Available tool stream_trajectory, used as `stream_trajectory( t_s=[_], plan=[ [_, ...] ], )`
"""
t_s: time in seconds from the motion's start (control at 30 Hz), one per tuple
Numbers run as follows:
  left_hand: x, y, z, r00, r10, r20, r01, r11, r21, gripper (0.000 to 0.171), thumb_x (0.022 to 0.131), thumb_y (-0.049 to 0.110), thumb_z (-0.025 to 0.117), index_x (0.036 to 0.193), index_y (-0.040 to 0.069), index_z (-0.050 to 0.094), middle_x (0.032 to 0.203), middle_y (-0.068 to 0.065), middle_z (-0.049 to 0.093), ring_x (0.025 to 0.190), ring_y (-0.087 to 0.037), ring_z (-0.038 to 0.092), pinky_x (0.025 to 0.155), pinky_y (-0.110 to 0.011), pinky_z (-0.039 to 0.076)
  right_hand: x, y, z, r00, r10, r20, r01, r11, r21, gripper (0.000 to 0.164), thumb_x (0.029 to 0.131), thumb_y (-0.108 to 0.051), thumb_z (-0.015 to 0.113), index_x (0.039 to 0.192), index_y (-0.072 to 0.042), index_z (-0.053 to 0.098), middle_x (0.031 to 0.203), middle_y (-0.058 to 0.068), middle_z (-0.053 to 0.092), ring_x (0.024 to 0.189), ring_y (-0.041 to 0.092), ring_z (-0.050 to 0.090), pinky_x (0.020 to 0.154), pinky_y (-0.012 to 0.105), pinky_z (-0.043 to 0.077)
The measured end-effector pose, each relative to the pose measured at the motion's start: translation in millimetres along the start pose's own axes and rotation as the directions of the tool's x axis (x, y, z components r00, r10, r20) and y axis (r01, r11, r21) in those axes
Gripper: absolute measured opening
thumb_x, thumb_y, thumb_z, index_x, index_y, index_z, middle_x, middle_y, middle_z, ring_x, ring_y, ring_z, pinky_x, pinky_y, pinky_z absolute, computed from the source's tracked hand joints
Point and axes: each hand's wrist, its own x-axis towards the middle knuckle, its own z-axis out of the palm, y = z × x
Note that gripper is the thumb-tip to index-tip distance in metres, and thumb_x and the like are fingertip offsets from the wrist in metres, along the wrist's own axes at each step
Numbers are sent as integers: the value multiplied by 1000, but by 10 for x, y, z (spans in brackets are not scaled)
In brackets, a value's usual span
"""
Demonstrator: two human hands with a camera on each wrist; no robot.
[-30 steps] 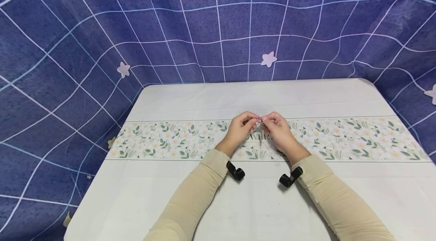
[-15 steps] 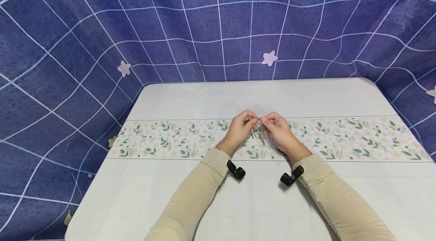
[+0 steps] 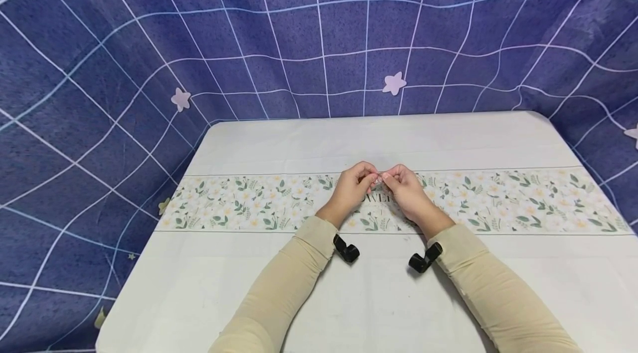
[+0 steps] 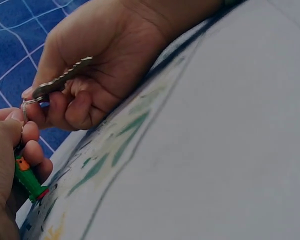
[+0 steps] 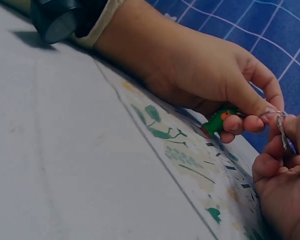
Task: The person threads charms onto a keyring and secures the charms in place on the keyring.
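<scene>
Both hands meet at the fingertips over the middle of the table in the head view. My left hand (image 3: 351, 185) pinches a thin metal key ring (image 4: 24, 109), with a small green-and-orange figure charm (image 4: 28, 176) hanging below its fingers. The right hand (image 3: 407, 189) pinches the opposite side of the ring, its other fingers curled. A silver key (image 4: 64, 80) sticks out beside the right hand's fingers in the left wrist view. In the right wrist view, the charm (image 5: 219, 121) lies by the left fingers and the key (image 5: 282, 134) by the right. Fingertips partly cover the ring.
A white tablecloth (image 3: 239, 275) with a printed floral band (image 3: 259, 203) covers the table. Blue grid-patterned curtain (image 3: 299, 37) with pale stars stands behind and to the left. Black wrist cameras, left (image 3: 346, 250) and right (image 3: 425, 257), sit on the sleeves.
Both hands stay almost in place, their fingertips shifting slightly around the ring. A thin pale piece that hung below the right fingers in the earlier head frames is no longer visible there.
</scene>
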Motion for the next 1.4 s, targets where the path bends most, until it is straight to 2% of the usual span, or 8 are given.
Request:
stream_trajectory(
  t_s=[0.13,0.33,0.53,0.7,0.83,0.97,1.07,1.4],
  plan=[
    [5,-11,2,1000,20,6,-20,999,30,7,102,14,62,102,8,65,74,-2,67,58,-10,57,55,-24,48,-5,-8,19,1000,-7,-20,6,1000,-27,11,106,-6,48,98,0,46,73,0,50,60,7,43,53,19,36],
    [-2,-17,6,1000,-5,7,5,1000,-28,4,102,12,61,102,10,64,75,1,67,60,-12,61,59,-25,51,0,1,22,999,-21,-33,20,999,-37,10,106,-5,50,99,2,47,78,-1,53,65,5,45,58,18,38],
    [-7,8,-1,999,-48,25,49,997,-57,13,106,19,56,111,10,63,81,-3,67,66,-13,62,65,-25,52,0,13,22,996,-82,-44,80,996,-46,7,105,-2,50,101,3,49,90,1,58,77,7,53,67,17,45],
    [-29,24,-18,996,-74,51,79,990,-117,17,102,21,63,115,10,62,91,-2,67,75,-14,63,68,-27,52,0,37,9,989,-142,-48,139,988,-59,11,105,-2,50,105,9,49,96,2,58,84,10,57,73,19,48],
    [-40,8,-24,997,-43,64,50,991,-123,11,100,18,66,107,11,63,90,-2,66,78,-15,60,70,-27,49,-2,55,-7,983,-176,-53,171,981,-87,14,105,-3,50,106,11,49,98,1,59,84,7,57,73,18,48],
    [-48,5,-25,996,-18,85,27,994,-102,5,101,15,64,100,11,63,87,-2,65,75,-16,57,70,-27,47,-3,59,-14,981,-182,-60,175,978,-114,13,105,-3,50,106,10,49,98,3,58,77,6,53,66,17,45],
    [-51,25,-27,995,-22,94,30,996,-86,5,102,14,63,100,10,63,86,-2,64,75,-15,57,69,-27,47,-1,56,-15,983,-172,-64,162,978,-129,13,105,-3,50,106,9,49,99,5,56,74,7,50,62,17,42],
    [-33,24,-12,996,-24,91,29,998,-54,4,100,12,65,100,8,66,91,0,67,79,-11,60,73,-26,50,15,52,-15,983,-159,-96,144,979,-146,11,105,-5,51,105,6,49,100,4,55,76,7,49,64,17,42]
  ],
)
